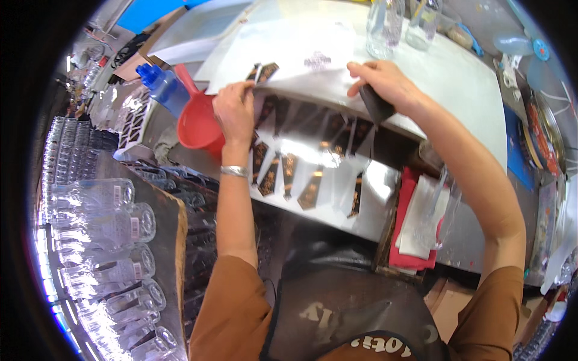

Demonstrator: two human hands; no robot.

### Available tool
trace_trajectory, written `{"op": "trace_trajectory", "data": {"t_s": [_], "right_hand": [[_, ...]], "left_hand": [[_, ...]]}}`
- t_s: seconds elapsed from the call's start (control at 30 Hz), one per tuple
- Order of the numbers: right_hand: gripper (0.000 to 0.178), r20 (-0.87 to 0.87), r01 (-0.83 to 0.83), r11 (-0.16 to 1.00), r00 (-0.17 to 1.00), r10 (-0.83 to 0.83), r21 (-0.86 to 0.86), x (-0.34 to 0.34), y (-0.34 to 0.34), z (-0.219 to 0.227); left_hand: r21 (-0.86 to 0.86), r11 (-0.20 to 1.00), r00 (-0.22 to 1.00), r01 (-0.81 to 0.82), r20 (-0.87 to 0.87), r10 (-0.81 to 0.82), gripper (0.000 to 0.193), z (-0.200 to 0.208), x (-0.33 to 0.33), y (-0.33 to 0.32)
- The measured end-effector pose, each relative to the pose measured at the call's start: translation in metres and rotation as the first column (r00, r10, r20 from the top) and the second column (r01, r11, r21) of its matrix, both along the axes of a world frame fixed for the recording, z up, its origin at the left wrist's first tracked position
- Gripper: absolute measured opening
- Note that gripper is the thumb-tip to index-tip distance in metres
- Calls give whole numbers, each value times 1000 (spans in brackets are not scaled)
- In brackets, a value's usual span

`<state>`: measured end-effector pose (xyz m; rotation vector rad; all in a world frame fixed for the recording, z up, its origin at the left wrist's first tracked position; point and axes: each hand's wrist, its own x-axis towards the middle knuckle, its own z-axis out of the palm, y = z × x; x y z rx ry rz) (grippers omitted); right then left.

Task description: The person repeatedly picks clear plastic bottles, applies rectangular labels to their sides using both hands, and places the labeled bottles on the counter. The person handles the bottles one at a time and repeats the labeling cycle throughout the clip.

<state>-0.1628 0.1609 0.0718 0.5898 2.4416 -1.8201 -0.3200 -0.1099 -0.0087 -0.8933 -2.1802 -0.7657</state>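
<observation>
My left hand [233, 111] is closed, its fingertips together at the edge of the white worktop. Just beyond those fingertips lies a small black-and-gold tie-shaped label [267, 73]; whether I pinch it or something else, I cannot tell. Under the palm and fingers of my right hand [385, 84] is a dark, flat block [376, 104], held above the worktop's near edge. Between my forearms, a shiny sheet [337, 213] carries several more black-and-gold labels [288, 174] in rows, some blurred. It sits lower than the worktop.
A red dipper [197, 123] and a blue-capped bottle [165, 87] stand left of my left hand. Glass bottles [384, 30] are at the far edge of the worktop [469, 90]. Folded red and white cloths [418, 222] lie right of the labels. Stacked glass bottles [99, 231] fill the left side.
</observation>
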Motion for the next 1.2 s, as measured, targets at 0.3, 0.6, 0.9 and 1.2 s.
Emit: {"op": "trace_trajectory", "data": {"t_s": [0.3, 0.6, 0.9, 1.2], "right_hand": [[60, -103, 16, 985, 995, 2, 173, 80, -1, 16], [51, -244, 73, 995, 968, -55, 64, 144, 12, 4], [47, -281, 11, 1000, 960, -10, 4, 186, -4, 10], [47, -330, 18, 1000, 944, -20, -8, 212, -18, 13]], "left_hand": [[-15, 1000, 999, 13, 32, -13, 12, 17, 9, 5], [-25, 998, 998, -58, -4, 57, 8, 11, -1, 5], [152, 984, 928, 95, 345, -143, 16, 29, 30, -4], [172, 907, 751, 383, 513, -415, 18, 43, 145, 31]]}}
